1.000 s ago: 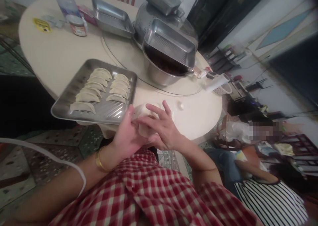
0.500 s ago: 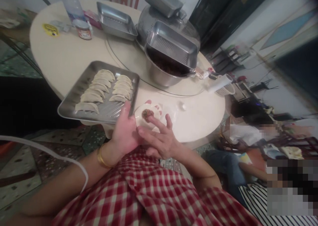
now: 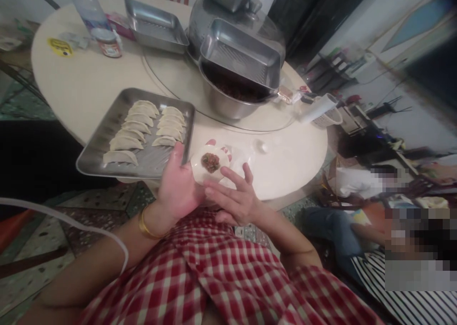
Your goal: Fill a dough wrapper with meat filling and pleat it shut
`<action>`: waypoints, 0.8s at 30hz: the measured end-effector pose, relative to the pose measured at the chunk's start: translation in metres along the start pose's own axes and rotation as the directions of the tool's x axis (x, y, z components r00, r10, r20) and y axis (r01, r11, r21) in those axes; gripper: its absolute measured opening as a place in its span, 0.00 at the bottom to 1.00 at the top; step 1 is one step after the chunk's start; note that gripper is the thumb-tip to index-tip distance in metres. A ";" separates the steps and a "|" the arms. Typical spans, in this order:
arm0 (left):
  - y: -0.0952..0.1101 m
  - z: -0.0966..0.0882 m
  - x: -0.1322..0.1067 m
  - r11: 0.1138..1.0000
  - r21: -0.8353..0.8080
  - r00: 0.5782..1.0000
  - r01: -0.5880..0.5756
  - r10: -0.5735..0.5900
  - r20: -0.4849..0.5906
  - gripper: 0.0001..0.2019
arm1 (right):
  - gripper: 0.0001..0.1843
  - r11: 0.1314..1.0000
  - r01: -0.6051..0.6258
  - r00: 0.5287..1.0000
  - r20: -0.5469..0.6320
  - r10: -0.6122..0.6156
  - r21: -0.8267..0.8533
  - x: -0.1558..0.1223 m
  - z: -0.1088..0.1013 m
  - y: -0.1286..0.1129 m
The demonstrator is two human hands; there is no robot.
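Across the fingers of my left hand lies a round dumpling wrapper, its fingertips showing past the far edge. A small mound of minced filling sits in the wrapper's middle. My right hand is beside the wrapper's near right edge with its fingers spread; whether a fingertip touches the wrapper I cannot tell. Just left of my hands, a metal tray holds two rows of folded dumplings.
Beyond my hands stands a metal bowl of dark filling, a metal pan resting over it. Another pan, a jar and a plastic bottle are farther back. A person in striped clothing sits at the right.
My right fingers have drawn back from the filling toward the wrapper's edge, leaving the mound in full view. The left hand still supports the wrapper. The camera view has shifted slightly.
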State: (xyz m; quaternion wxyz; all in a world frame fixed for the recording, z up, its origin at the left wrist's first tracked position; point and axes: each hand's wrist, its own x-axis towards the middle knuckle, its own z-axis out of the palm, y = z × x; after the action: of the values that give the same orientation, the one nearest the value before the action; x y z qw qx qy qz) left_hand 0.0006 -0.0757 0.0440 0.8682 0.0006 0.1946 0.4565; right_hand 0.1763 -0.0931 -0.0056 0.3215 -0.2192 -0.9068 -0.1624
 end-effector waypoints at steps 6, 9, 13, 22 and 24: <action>-0.002 0.001 0.003 1.000 0.017 0.999 0.003 -0.002 -0.036 0.37 | 0.28 0.998 0.030 0.997 0.072 -0.026 -0.057 -0.001 0.009 -0.004; -0.002 -0.003 0.002 1.000 -0.001 1.000 -0.027 0.027 0.006 0.36 | 0.27 0.998 0.046 0.999 0.014 -0.045 -0.039 -0.008 0.002 -0.002; -0.001 -0.004 0.000 1.000 0.010 1.000 -0.020 0.020 0.017 0.36 | 0.26 0.999 -0.018 0.999 -0.030 0.016 -0.049 -0.013 0.000 0.000; -0.001 -0.007 0.001 0.997 0.021 0.997 -0.072 0.071 0.020 0.36 | 0.21 0.998 -0.004 0.992 -0.125 -0.004 -0.061 -0.025 -0.001 0.006; -0.001 -0.008 0.001 0.997 0.018 0.997 -0.069 0.069 0.018 0.36 | 0.20 0.999 0.000 0.988 -0.153 -0.008 -0.054 -0.026 0.000 0.006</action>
State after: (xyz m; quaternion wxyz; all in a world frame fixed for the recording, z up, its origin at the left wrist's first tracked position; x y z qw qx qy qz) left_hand -0.0006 -0.0765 0.0363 0.8536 0.0193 0.1910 0.4844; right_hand 0.1974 -0.0957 -0.0212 0.3839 -0.2130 -0.8751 -0.2036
